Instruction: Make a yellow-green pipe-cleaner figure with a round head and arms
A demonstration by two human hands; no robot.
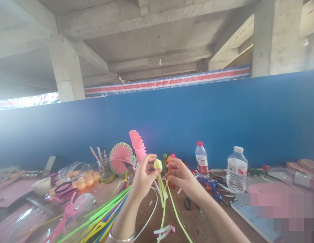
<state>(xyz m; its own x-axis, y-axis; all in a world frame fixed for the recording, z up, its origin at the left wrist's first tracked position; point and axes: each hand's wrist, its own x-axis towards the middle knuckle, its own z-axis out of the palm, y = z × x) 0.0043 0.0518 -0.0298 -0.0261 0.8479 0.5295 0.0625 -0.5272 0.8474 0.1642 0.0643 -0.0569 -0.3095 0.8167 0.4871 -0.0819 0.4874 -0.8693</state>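
Between the thumb and fingers of my left hand (144, 177) is a small pale-yellow rolled bud (158, 164), shaped like a rose. Long pale-yellow strips (162, 194) hang from under it towards the table. Just to the right, my right hand (180, 175) has its fingers apart and slightly curved, facing the bud without gripping it. One of the hanging strips passes close to its fingertips; whether they touch cannot be made out. A silver bangle (122, 236) circles my left wrist. Below the hands lie a white scrap of strip (163, 231) and small bits.
Green, yellow and blue strips (101, 216) lie at left beside pink scissors (70, 209) and bagged orange balls (88, 180). Pink paper fans (121, 157) stand behind. To the right are a blue glue gun (211, 187), two bottles (237, 170) and a tablet-like slab (250, 216). A blue partition (187, 118) closes the back.
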